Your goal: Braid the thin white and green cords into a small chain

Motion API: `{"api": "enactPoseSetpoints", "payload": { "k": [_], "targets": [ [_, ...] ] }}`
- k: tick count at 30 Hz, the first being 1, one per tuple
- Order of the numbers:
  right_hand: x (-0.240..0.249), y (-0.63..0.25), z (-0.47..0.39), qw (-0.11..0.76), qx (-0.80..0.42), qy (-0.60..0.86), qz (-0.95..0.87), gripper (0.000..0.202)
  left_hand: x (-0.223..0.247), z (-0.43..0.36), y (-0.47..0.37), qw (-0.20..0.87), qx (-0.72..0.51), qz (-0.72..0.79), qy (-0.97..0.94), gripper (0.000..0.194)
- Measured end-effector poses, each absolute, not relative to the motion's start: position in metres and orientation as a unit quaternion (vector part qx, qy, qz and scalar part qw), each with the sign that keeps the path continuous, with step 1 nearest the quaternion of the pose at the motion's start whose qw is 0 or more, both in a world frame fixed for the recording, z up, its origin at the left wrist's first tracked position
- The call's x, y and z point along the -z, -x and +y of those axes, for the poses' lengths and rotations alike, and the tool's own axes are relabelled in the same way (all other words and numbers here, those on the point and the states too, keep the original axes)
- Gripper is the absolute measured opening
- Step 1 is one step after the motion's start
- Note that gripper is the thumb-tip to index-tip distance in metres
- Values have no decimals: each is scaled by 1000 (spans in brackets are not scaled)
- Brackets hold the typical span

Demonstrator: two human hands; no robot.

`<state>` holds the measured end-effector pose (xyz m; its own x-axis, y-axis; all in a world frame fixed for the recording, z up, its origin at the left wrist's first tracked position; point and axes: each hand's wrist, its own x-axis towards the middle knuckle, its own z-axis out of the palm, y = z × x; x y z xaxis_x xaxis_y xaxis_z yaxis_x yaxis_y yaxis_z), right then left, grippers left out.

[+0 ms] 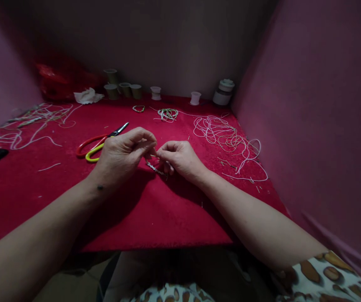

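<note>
Just above the red cloth, my left hand (128, 149) and my right hand (178, 158) meet with fingertips pinched close together. Between them is a thin braided cord bracelet (156, 168), pale with some green, hanging below the fingers. Both hands are closed on it, though the fingers hide part of it. Left of my left hand lie scissors (94, 147) with one red and one yellow handle, blades pointing away to the right. Beyond the hands lie a small finished-looking bracelet (138, 108) and a coiled green and white bundle of cord (167, 114).
Loose white cord (211, 130) tangles at the right, with cut scraps nearby. Another cord pile (38, 115) lies left. Along the back stand green thread spools (125, 89), white spools (195, 98), a jar (223, 92), a tissue (88, 96) and a red plastic bag (54, 79). Pink walls flank the table.
</note>
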<state>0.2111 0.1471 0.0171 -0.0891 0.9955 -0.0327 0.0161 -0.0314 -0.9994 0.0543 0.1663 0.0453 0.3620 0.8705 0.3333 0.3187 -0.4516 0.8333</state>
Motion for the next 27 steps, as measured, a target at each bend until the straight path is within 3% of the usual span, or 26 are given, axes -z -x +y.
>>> {"api": "enactPoseSetpoints", "payload": {
  "k": [13, 21, 27],
  "targets": [
    [-9, -211, 148, 404, -422, 506, -634, 17, -41, 175, -52, 266, -345, 370, -821, 13],
    [-14, -212, 146, 459, -503, 468, -563, 17, -51, 180, -50, 412, -374, 413, -722, 13],
    [-16, -213, 147, 489, -553, 435, -516, 18, -45, 187, -48, 499, -271, 451, -689, 20]
  ]
}}
